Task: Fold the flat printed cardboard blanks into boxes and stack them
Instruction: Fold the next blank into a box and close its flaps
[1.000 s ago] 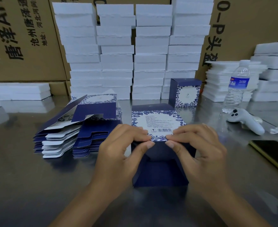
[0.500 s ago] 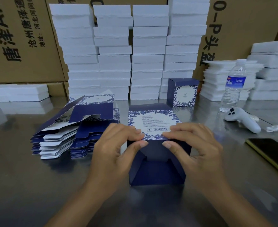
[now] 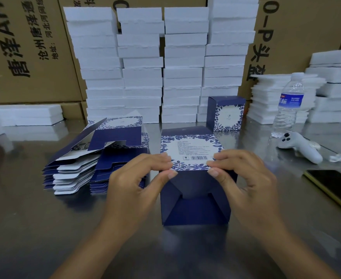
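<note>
A navy box with a blue floral border (image 3: 191,150) lies on its side in the middle of the steel table, its barcode panel up and its folded end flaps facing me. My left hand (image 3: 139,182) pinches the panel's near left corner, thumb on the flap below. My right hand (image 3: 244,178) pinches the near right corner the same way. Two piles of flat blanks (image 3: 85,166) lie to the left. One folded box (image 3: 227,113) stands upright behind.
Tall stacks of white foam blocks (image 3: 161,63) line the back, with more foam (image 3: 334,87) at right and brown cartons (image 3: 29,47) behind. A water bottle (image 3: 289,105), a white controller (image 3: 300,147) and a dark phone (image 3: 334,188) lie at the right.
Both hands keep their pinch on the box's near edge. The end flaps have closed further against the box; the view has shifted slightly.
</note>
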Demonstrator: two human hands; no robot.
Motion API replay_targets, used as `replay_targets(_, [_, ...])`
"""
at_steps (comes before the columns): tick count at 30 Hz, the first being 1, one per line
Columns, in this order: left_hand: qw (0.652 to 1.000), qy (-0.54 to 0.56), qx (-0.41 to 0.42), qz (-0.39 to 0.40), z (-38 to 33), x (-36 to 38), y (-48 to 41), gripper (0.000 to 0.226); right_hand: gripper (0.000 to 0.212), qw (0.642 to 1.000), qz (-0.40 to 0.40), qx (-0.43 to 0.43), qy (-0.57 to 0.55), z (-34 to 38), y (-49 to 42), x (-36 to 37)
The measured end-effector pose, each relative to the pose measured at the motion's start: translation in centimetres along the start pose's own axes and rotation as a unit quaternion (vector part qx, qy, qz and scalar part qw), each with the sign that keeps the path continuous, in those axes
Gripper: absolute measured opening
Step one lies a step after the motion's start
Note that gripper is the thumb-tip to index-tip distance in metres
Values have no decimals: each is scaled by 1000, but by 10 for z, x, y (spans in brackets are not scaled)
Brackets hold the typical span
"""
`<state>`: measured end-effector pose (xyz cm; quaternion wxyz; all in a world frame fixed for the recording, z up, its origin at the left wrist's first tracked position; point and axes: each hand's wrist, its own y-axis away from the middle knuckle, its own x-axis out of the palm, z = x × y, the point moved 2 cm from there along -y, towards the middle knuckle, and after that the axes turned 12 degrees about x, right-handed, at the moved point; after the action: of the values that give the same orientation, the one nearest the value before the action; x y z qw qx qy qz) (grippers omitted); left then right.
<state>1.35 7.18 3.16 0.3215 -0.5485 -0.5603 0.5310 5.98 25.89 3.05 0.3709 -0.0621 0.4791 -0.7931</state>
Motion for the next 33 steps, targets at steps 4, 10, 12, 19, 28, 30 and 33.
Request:
replay_targets(4, [1000,6,-20,6,1,0,-1,4,17,1000,-5,1,2,-3,1,-1])
replay_targets(10, [999,11,-37,9,3,-2,-2,3,22,1000,-10,1,13,-7,3,-1])
replay_targets(12, [999,17,-41,9,3,-2,-2,3,18,999,-22,19,19,-7,3,-3])
replay_targets(19, [998,26,-61,-3,0,3,0,4,21,999,-33,15,28,-9,1,-3])
replay_targets(28, [998,18,-66,-6,0,3,1,5,15,996,1,72,-48,-14,1,-3])
replay_targets(30, [998,15,-64,-7,0,3,1,5,15,995,1,73,-63,-14,0,-3])
replay_targets(33, [998,17,-63,-11,-1,4,1,4,10,996,1,76,-54,-16,0,-1])
